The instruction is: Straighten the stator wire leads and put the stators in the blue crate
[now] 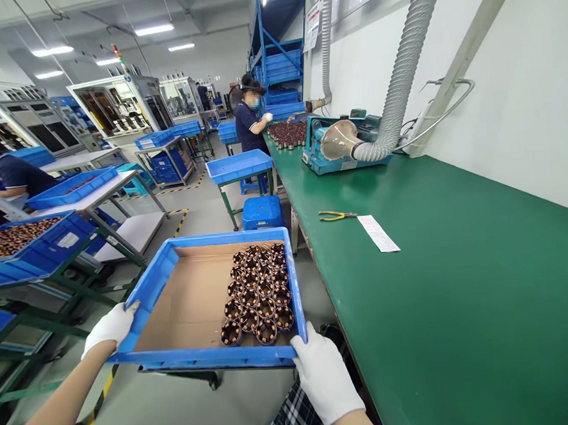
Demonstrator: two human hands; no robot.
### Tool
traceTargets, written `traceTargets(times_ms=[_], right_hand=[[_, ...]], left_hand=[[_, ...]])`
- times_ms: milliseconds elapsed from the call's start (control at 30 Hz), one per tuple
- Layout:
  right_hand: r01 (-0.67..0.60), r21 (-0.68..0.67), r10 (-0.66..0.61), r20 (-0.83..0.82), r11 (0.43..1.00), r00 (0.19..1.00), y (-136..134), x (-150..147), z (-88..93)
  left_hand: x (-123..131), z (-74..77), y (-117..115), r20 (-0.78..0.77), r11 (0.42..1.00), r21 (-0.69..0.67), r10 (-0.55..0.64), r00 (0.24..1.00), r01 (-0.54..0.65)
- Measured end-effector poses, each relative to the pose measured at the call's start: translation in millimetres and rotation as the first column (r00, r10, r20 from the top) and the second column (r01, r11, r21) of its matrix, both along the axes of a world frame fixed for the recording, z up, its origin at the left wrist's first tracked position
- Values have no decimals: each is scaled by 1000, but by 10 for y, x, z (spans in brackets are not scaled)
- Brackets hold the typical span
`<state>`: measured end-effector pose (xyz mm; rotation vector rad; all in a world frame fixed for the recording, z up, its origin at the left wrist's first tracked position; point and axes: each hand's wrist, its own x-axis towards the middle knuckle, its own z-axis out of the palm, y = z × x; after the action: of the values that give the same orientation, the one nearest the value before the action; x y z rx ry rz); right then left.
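Observation:
A blue plastic tray (201,357) lined with brown cardboard is in front of me, beside the workbench's left edge. Several round copper-wound motor stators (266,331) stand in rows along its right side; bare cardboard shows on the left. My left hand (111,328), in a white glove, grips the tray's left rim near the front corner. At the front right corner, my right hand (322,370), gloved too, is closed on the rim. Some fingers of both hands are hidden behind the rim.
On the green workbench (442,280) lie yellow-handled pliers (335,216) and a paper slip (378,234). Further back stands a teal machine (318,149) with a grey duct hose (407,70). A co-worker (252,121) stands at the far end. Blue trays on carts (41,253) line the left.

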<state>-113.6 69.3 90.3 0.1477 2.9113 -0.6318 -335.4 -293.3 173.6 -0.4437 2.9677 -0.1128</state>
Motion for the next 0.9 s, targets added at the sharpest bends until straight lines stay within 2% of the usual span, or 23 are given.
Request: traceTargets(times_ms=[133, 367, 633, 900], right_hand=[[-39, 31, 38, 18, 999, 999, -1, -27, 22], [-125, 7, 124, 62, 992, 990, 11, -13, 23], [-123, -33, 118, -128, 992, 985, -167, -30, -127], [-167, -138, 148, -134, 976, 980, -229, -93, -70]], left_hand=[[30, 31, -14, 66, 999, -1, 40, 997, -40], [242, 40, -104, 47, 994, 18, 110, 993, -111], [554, 61, -366, -5, 979, 0, 204, 979, -204], [858, 51, -703, -38, 954, -36, 297, 954, -299]])
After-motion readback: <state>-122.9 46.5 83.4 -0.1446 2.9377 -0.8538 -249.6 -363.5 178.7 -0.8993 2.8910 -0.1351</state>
